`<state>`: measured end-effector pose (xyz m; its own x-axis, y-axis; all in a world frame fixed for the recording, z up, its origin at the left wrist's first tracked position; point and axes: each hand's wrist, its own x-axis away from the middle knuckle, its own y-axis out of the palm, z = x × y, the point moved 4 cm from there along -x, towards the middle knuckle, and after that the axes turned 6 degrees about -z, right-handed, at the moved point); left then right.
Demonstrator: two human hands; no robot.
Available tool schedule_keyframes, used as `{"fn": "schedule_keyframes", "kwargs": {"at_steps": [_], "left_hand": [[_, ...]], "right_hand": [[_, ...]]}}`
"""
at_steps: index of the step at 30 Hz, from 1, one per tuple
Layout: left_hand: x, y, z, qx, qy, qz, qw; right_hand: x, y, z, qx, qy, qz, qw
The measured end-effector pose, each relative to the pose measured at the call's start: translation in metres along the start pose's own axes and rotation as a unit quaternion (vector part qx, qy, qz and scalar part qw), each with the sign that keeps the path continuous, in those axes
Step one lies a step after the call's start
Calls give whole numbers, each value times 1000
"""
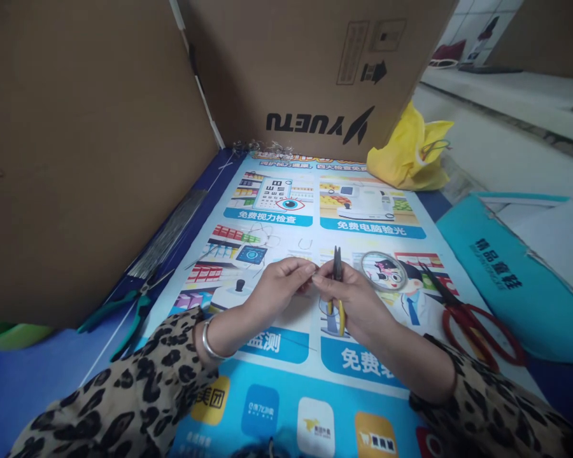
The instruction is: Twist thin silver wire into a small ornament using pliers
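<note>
My left hand [284, 280] and my right hand [356, 296] meet over the middle of a printed poster [286, 248]. Thumb and fingers of the left are pinched together at the right fingertips; whatever lies between them is too small to make out. Small yellow-handled pliers [340, 319] rest in my right hand, jaws pointing away from me, while its thumb and forefinger press together toward the left hand. A coil of thin wire [363, 270] lies just beyond my right hand. Thin bent wire pieces [305, 244] are scattered on the poster ahead of my left hand.
Green-handled pliers [136, 308] and a bundle of straight wires [172, 235] lie left. Red-handled scissors [465, 315] and a teal box [516, 273] are right. A yellow bag [405, 152] stands behind. Cardboard [315, 57] walls off the back and left.
</note>
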<state>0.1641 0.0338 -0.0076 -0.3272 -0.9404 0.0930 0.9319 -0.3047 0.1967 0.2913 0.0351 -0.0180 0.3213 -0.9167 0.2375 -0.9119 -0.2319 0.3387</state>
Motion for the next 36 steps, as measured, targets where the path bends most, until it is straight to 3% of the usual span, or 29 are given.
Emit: {"fn": "schedule_keyframes", "kwargs": {"at_steps": [4, 10, 15, 18, 26, 31, 36], "left_hand": [[-1, -5, 0, -14, 28, 46, 998], [-9, -27, 6, 109, 66, 124, 984], [-14, -38, 6, 152, 61, 129, 978], [-15, -40, 3, 153, 44, 132, 978], [-16, -39, -3, 141, 26, 119, 983], [-18, -38, -4, 136, 23, 114, 984], [-17, -37, -2, 113, 37, 110, 987]], "right_hand": [[2, 3, -3, 17, 6, -15, 1000], [8, 5, -7, 35, -30, 1, 999], [18, 16, -2, 263, -54, -64, 961], [22, 20, 2, 329, -50, -93, 938], [13, 13, -12, 368, -73, -108, 921], [7, 4, -27, 366, -77, -46, 926], [21, 21, -13, 363, -36, -134, 921]]}}
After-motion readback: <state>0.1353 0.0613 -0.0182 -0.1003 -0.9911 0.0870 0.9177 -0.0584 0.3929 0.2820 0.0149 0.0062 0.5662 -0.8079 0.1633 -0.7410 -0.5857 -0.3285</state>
